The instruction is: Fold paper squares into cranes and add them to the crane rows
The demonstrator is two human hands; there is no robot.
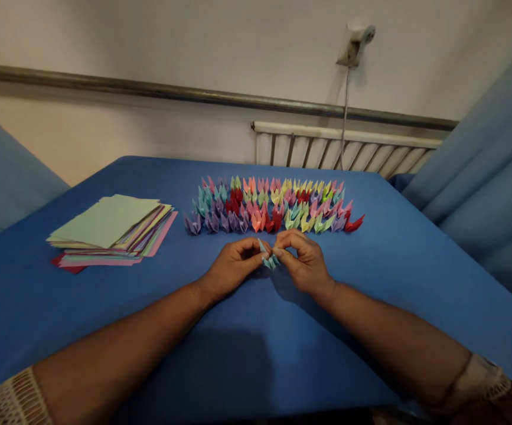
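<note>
A small light-blue paper crane (270, 262) is held between both hands, just above the blue cloth. My left hand (237, 261) pinches its left side with thumb and forefinger. On the other side, my right hand (303, 260) is closed on it with thumb and fingertips. One pointed tip of the folded paper sticks up between the hands; the fingers hide part of the rest. Right behind the hands stand several rows of folded paper cranes (258, 221) in purple, red, pink, yellow, green and blue.
To the left lies a stack of coloured paper sheets (109, 221), pale green on top, with a red sheet (70, 265) poking out below. Blue cloth covers the table (158, 360). Behind it are a metal rail (171, 90) and a radiator (318, 150); blue curtains (495, 153) hang at the sides.
</note>
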